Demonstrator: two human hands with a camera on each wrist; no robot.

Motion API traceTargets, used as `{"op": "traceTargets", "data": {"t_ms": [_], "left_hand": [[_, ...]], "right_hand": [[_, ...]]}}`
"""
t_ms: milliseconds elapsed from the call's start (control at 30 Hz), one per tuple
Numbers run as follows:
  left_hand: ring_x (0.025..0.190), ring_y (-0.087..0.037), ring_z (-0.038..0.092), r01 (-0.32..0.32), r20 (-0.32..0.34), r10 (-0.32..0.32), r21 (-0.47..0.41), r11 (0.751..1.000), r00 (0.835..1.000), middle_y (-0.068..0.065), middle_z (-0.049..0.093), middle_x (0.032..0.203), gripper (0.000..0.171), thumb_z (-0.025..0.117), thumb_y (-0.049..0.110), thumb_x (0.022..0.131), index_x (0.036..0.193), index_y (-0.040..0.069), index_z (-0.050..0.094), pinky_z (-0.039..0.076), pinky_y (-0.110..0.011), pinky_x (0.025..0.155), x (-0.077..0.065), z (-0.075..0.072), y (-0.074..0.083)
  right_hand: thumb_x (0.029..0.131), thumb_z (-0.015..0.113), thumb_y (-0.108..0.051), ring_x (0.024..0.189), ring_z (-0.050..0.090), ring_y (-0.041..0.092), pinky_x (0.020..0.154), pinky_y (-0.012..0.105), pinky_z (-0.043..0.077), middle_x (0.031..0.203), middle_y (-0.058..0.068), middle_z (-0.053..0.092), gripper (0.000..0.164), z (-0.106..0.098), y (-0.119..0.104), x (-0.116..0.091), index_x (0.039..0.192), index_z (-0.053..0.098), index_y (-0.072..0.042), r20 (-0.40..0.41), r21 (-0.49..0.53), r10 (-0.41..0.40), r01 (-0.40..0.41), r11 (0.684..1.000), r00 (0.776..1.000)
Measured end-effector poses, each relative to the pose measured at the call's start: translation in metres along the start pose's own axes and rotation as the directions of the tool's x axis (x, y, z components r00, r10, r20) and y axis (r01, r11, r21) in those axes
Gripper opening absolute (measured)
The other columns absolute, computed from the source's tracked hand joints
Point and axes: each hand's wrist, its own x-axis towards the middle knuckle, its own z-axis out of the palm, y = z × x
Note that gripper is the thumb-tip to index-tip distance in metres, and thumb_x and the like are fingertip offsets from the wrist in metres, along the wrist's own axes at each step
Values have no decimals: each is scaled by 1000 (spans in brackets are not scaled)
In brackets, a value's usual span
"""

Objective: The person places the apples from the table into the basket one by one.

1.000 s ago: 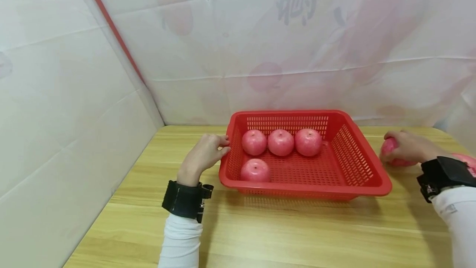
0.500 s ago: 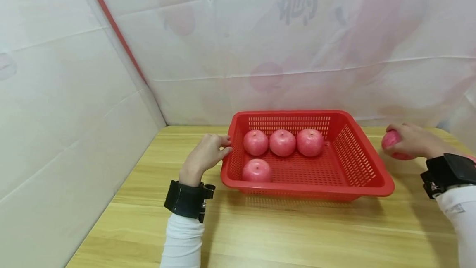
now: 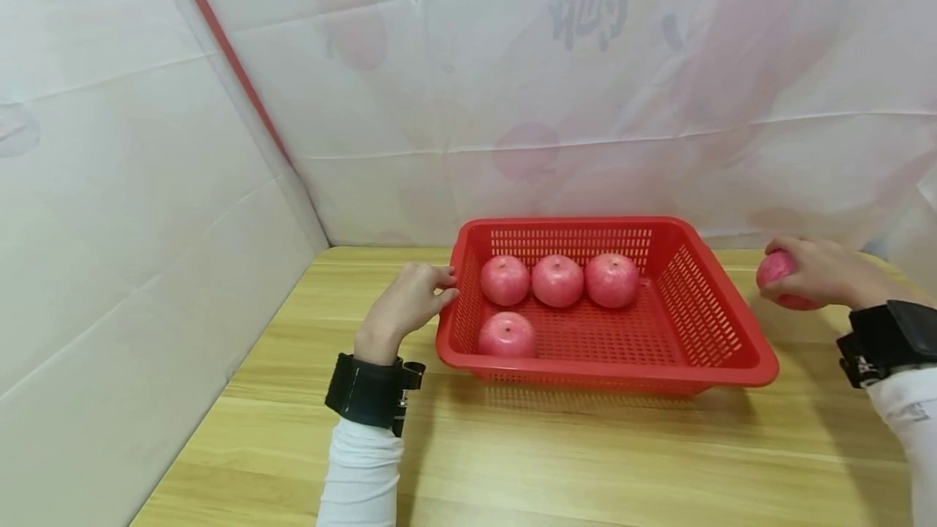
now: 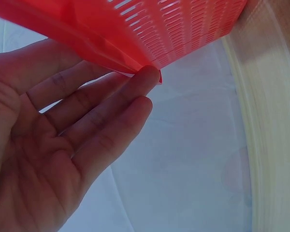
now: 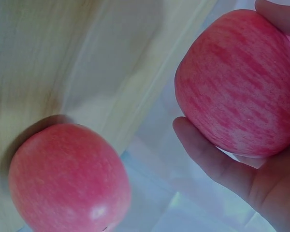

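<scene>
My right hand point(image 3: 823, 271) grips a pink-red apple point(image 5: 237, 82) to the right of a red plastic basket point(image 3: 586, 368); in the right wrist view the fingers lie along its sides. Another apple point(image 5: 70, 179) sits on the table below that hand. At the basket's left side my left hand point(image 3: 406, 307) touches the rim, and in the left wrist view its fingers point(image 4: 106, 140) lie fairly straight beneath the rim. Inside the basket, a back row holds a left apple point(image 3: 505, 280), a middle apple point(image 3: 558, 280) and a right apple point(image 3: 612, 280). One front apple point(image 3: 507, 336) is at the near left.
The basket stands on a light wood table point(image 3: 586, 462) with slotted walls around it. A pale printed sheet point(image 3: 468, 104) hangs behind the table, and another sheet point(image 3: 146, 250) runs along the left edge. A black band point(image 3: 369, 391) is on each wrist.
The right hand has risen slightly with its apple. The red fruit seen behind the right wrist earlier no longer shows in the head view. The left hand keeps its place at the rim.
</scene>
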Motion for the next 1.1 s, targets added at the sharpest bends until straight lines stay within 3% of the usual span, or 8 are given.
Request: {"op": "traceTargets", "data": {"t_ms": [300, 767, 1100], "left_hand": [[99, -22, 60, 9, 6, -9, -9, 1000, 1000, -13, 63, 109, 21, 63, 8, 85, 105, 3, 69, 51, -27, 75, 1, 1, 0], [105, -23, 58, 29, -6, -29, -12, 1000, 1000, -14, 62, 112, 21, 64, 8, 85, 104, 3, 69, 51, -26, 75, 0, 4, 1], [101, -22, 60, 26, -11, -26, -17, 1000, 1000, -14, 62, 111, 20, 63, 8, 85, 104, 2, 69, 48, -20, 62, -1, 3, 1]], "right_hand": [[66, 76, -31, 72, 52, 32, 54, 38, 45, 86, 21, 57, 55, -8, -6, 2, 103, 52, 3, 3, 12, -13, 13, 1000, 1000], [58, 81, -25, 77, 54, 33, 57, 41, 43, 96, 23, 56, 56, -20, -25, 10, 102, 57, 1, -139, 21, -86, 90, 996, 986], [65, 78, -28, 77, 51, 32, 56, 41, 44, 93, 22, 51, 57, -39, -54, 15, 108, 54, 1, -98, 3, -85, 86, 996, 992]]}}
